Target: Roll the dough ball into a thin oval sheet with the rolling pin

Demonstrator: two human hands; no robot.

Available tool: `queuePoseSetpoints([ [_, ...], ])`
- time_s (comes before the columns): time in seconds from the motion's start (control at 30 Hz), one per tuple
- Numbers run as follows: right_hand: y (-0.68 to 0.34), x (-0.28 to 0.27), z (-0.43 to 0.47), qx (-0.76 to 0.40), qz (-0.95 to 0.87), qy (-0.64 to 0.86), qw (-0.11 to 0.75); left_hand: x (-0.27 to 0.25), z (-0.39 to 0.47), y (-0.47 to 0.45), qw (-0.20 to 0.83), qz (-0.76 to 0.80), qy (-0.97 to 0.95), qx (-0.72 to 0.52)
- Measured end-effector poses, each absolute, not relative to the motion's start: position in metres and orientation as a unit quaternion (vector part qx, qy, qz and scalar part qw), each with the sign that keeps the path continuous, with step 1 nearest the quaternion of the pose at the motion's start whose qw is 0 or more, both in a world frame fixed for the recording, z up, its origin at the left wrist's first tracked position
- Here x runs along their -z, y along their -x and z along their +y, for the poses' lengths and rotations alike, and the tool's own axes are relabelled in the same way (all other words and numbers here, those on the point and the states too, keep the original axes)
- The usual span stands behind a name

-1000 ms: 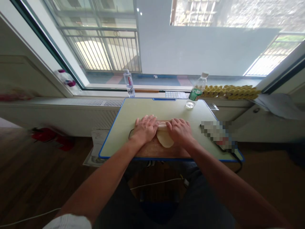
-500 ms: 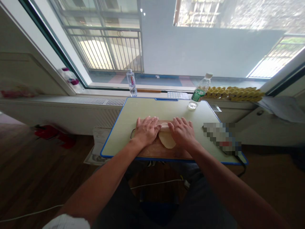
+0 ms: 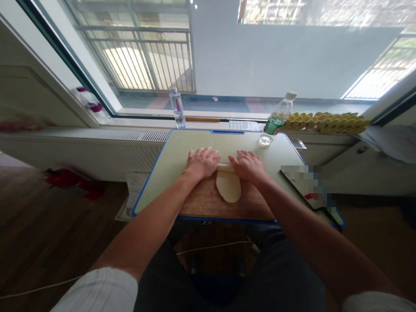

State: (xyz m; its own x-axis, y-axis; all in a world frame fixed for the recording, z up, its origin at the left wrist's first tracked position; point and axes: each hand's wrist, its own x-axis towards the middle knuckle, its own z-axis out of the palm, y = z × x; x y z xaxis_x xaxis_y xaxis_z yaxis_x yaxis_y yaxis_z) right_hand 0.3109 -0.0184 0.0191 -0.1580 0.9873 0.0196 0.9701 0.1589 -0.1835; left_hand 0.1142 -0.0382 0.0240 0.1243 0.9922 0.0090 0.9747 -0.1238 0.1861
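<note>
A pale rolling pin [image 3: 225, 167] lies crosswise on the wooden board [image 3: 211, 207], at the far end of a flattened oval of dough [image 3: 229, 186]. My left hand [image 3: 202, 163] presses on the pin's left part, palm down, with the fingers stretched out forward. On its right part rests my right hand [image 3: 248, 165], also flat with fingers extended. Both hands cover the ends of the pin, so only its middle shows between my thumbs. The dough stretches from the pin toward me.
The board is on a small blue-edged table [image 3: 152, 173]. A green-labelled bottle [image 3: 276, 121] stands at its back right; another clear bottle [image 3: 177, 108] is by the sill. A partly blurred flat object [image 3: 305, 186] lies at right. A red fire extinguisher [image 3: 73, 182] is on the floor.
Both hands have pushed the rolling pin slightly away from me, toward the dough's far end. More of the dough shows now. The view has shifted a little.
</note>
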Motion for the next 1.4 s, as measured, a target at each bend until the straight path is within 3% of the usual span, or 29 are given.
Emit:
queuePoseSetpoints([
  [0.27, -0.313, -0.014, -0.096, 0.039, -0.782, 0.613, 0.111, -0.02, -0.111, -0.115, 0.01, 0.636, -0.762, -0.121],
  [0.53, -0.327, 0.008, -0.179, 0.04, -0.786, 0.595, 0.165, -0.013, -0.198, -0.107, 0.006, 0.591, -0.789, -0.166],
  [0.9, -0.31, -0.016, -0.082, 0.028, -0.781, 0.613, 0.115, -0.017, -0.102, -0.113, 0.008, 0.636, -0.761, -0.129],
  [1.1, -0.306, -0.02, -0.027, -0.04, -0.772, 0.63, 0.077, -0.023, -0.051, -0.109, 0.07, 0.659, -0.746, -0.07],
  [1.4, -0.308, -0.02, -0.071, 0.02, -0.791, 0.604, 0.095, -0.022, -0.077, -0.111, 0.033, 0.644, -0.759, -0.09],
])
